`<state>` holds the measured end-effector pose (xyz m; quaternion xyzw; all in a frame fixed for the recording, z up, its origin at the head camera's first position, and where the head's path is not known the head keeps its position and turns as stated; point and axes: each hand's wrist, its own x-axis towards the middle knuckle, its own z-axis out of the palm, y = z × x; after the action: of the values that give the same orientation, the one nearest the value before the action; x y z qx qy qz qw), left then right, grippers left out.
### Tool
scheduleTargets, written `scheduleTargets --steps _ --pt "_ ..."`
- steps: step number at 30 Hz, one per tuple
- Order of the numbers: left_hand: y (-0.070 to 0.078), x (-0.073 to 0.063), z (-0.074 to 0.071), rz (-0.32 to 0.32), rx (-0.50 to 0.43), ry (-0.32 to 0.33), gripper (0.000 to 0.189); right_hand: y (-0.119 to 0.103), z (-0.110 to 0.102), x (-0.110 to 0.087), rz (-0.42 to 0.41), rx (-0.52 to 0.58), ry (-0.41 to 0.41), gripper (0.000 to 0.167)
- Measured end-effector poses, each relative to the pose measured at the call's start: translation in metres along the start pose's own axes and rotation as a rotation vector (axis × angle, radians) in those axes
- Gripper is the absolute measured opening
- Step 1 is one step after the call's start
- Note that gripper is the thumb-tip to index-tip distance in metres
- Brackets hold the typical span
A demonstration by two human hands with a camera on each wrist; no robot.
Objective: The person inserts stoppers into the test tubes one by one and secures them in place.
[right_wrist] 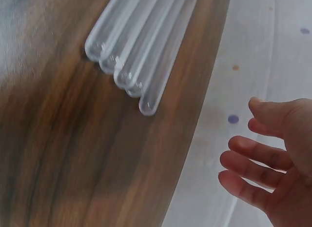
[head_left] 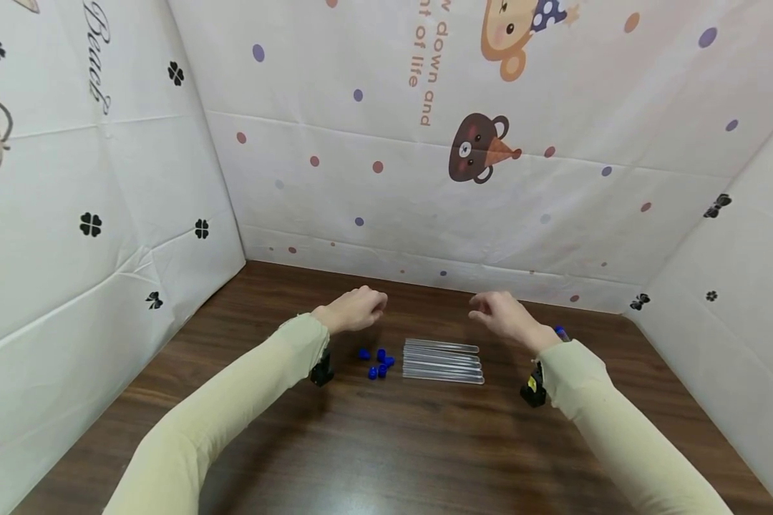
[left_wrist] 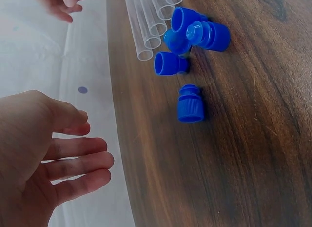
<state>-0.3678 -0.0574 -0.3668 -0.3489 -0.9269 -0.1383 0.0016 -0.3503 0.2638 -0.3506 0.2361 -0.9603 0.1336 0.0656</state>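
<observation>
left hand [head_left: 355, 310], right hand [head_left: 501, 313]: fingers apart | blue caps [head_left: 382, 370] near left fingers | clear tubes [head_left: 443, 359] near right fingers

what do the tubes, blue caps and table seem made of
Tubes: glossy, clear plastic or glass; see-through with bright highlights, so either fits. Blue caps: probably moulded plastic, satin-looking, fine ribs visible on one. Table: wood or wood-effect laminate, slightly glossy; brown grain shows and light reflects off it.

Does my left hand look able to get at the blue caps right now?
Likely yes: your left hand looks empty and near the blue caps, which lie loose on the wooden table, with nothing seen covering them; the clear tubes lie beside them, not in between.
</observation>
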Motion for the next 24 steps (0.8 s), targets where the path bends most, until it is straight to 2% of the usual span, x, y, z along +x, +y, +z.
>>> scheduleTargets --steps 16,24 --pt "-0.003 0.002 0.002 -0.017 0.004 -0.007 0.017 -0.021 0.027 0.004 -0.104 0.017 -0.109 0.018" --pt "-0.001 0.0 0.002 -0.012 0.002 -0.005 0.017 -0.024 0.036 0.004 -0.135 0.021 -0.123 0.013"
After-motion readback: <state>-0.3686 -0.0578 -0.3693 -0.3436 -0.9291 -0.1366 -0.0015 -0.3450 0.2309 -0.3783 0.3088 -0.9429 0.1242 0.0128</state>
